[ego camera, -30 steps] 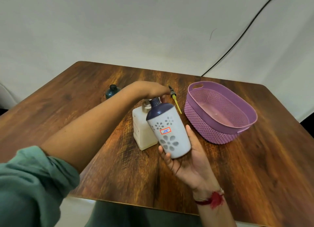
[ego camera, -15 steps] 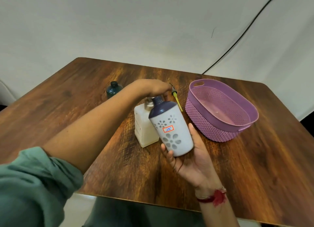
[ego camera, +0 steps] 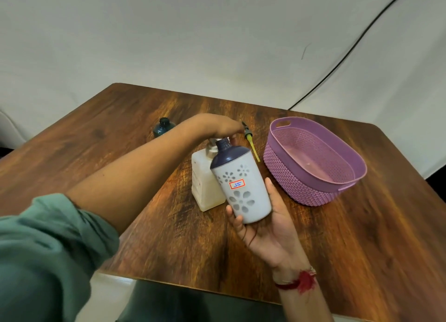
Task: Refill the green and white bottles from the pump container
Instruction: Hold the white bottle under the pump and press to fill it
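Head view: right hand (ego camera: 263, 227) cradles tilted white bottle (ego camera: 242, 189); left hand (ego camera: 217, 126) curled down over pump container (ego camera: 205, 184).

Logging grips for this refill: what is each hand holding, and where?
Right hand cradles the white flower-patterned bottle by its base. Left hand presses the cream pump container's top.

Dark wooden table against a pale draped backdrop.

A glossy brown wood-grain table with rounded corners (ego camera: 337, 249) fills the lower view, its streaked grain running away from the camera. Behind it hangs a plain off-white fabric backdrop (ego camera: 169, 37), softly creased and evenly lit. A thin black cable (ego camera: 347, 54) slants down across the cloth from the upper right to the table's far edge.
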